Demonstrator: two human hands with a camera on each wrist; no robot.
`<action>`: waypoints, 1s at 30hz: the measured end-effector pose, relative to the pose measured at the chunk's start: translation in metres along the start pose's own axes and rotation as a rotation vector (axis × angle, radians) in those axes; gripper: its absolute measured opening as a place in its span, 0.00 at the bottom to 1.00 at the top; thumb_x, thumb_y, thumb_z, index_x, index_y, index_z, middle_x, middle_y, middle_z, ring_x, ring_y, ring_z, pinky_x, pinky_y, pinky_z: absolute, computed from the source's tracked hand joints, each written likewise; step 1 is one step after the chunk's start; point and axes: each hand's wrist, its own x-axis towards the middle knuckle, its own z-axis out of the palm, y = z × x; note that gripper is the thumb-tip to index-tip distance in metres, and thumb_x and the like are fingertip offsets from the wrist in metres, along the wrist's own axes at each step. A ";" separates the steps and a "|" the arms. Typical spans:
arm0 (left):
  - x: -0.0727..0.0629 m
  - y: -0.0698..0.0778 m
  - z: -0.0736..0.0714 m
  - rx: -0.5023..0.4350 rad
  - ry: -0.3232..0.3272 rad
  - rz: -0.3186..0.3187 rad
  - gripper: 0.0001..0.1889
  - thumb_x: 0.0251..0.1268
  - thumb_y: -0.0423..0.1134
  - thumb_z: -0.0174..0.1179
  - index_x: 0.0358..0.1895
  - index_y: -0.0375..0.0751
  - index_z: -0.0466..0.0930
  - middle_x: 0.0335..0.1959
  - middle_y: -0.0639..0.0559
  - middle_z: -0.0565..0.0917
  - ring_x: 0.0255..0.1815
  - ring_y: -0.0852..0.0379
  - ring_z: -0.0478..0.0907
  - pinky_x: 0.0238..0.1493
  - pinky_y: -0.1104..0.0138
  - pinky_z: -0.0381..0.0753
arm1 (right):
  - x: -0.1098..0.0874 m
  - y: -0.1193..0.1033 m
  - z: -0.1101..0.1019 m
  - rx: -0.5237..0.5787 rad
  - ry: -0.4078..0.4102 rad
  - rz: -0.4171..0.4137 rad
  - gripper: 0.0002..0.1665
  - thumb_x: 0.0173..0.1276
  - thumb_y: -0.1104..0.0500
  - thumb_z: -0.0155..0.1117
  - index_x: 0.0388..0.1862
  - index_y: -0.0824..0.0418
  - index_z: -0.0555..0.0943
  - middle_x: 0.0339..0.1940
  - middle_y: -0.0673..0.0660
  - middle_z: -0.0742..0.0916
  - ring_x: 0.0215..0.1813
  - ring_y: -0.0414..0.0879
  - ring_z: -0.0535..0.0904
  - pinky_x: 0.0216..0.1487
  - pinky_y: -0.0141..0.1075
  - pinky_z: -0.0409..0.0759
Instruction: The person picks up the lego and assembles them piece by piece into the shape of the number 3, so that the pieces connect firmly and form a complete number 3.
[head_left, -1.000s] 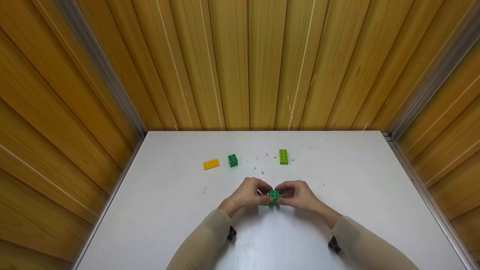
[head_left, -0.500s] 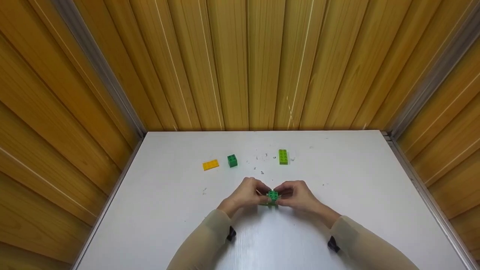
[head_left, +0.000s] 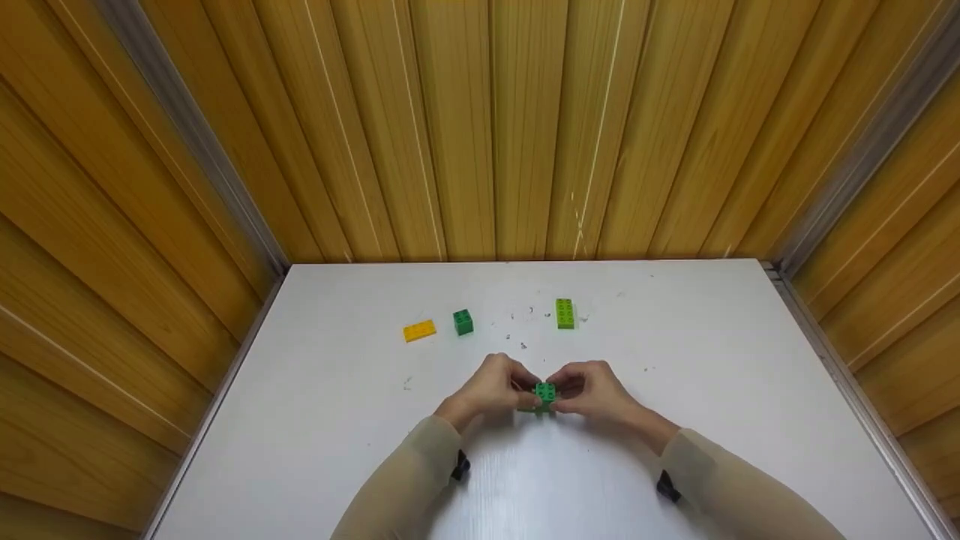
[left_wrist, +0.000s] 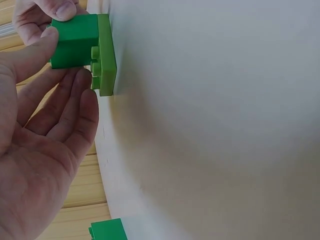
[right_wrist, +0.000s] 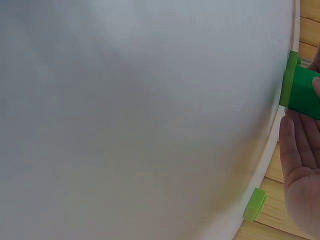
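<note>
Both hands meet around a green building brick (head_left: 545, 391) with studs on top, near the middle of the table. Beneath it lies a thin light green plate (left_wrist: 107, 75), flat on the table. The brick covers one end of the plate, and a few bare studs show at the left end. My left hand (head_left: 491, 386) pinches the brick from the left, thumb on its near side and fingers behind. From the right, my right hand (head_left: 596, 390) pinches the same brick, its thumb also in front.
Farther back on the white table (head_left: 300, 390) lie a flat yellow plate (head_left: 419, 331), a second green brick (head_left: 463, 322) and a long lime brick (head_left: 565, 313). Wood-look panels (head_left: 517, 127) rise behind the table and at both sides.
The green brick between the hands has turned slightly and now sits a little lower. Both hands keep nearly the same place and grip.
</note>
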 end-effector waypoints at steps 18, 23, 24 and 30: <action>-0.001 0.000 0.001 -0.017 0.011 -0.046 0.13 0.68 0.37 0.81 0.54 0.45 0.97 0.43 0.58 0.97 0.43 0.62 0.86 0.53 0.65 0.93 | 0.001 -0.006 -0.010 -0.029 -0.001 -0.002 0.20 0.67 0.64 0.83 0.57 0.67 0.91 0.54 0.64 0.95 0.56 0.59 0.94 0.61 0.44 0.94; 0.000 0.001 0.000 -0.018 0.018 -0.056 0.14 0.68 0.38 0.81 0.55 0.46 0.97 0.43 0.58 0.97 0.42 0.61 0.86 0.55 0.64 0.93 | 0.006 -0.012 -0.018 -0.020 0.024 -0.009 0.21 0.70 0.63 0.81 0.59 0.71 0.90 0.55 0.69 0.95 0.56 0.58 0.95 0.61 0.40 0.93; 0.000 0.001 0.000 -0.016 0.019 -0.056 0.14 0.68 0.38 0.81 0.55 0.45 0.97 0.43 0.58 0.97 0.42 0.61 0.86 0.55 0.64 0.93 | 0.006 -0.013 -0.019 -0.023 0.030 -0.008 0.21 0.71 0.62 0.81 0.59 0.71 0.90 0.55 0.70 0.94 0.56 0.57 0.95 0.61 0.38 0.93; -0.002 0.001 0.001 -0.019 0.021 -0.065 0.14 0.67 0.38 0.81 0.54 0.45 0.97 0.44 0.58 0.97 0.44 0.62 0.86 0.56 0.63 0.92 | 0.010 -0.016 -0.025 -0.018 0.088 0.011 0.23 0.73 0.61 0.80 0.61 0.72 0.88 0.58 0.73 0.93 0.58 0.59 0.94 0.59 0.34 0.93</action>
